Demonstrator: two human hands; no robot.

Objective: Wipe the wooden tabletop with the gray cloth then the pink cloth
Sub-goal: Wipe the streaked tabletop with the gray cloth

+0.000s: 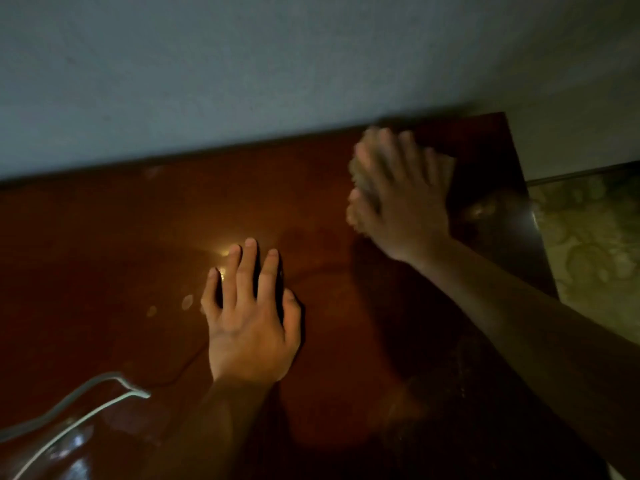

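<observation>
The reddish-brown wooden tabletop (104,254) fills the lower view, glossy with wet patches and a light glare. My right hand (405,202) reaches to the far right corner and presses down on a pale grayish cloth (362,176). Only a bunched edge of the cloth shows past the fingers and thumb, and hand and cloth are motion-blurred. My left hand (249,327) lies flat on the middle of the table, fingers spread, holding nothing. No pink cloth is in view.
A clear glass jug (69,427) stands at the near left corner. A pale wall (242,64) runs along the table's far edge. Past the right edge lies a patterned greenish surface (595,237). A blurred dark shape (485,209) sits near the right edge.
</observation>
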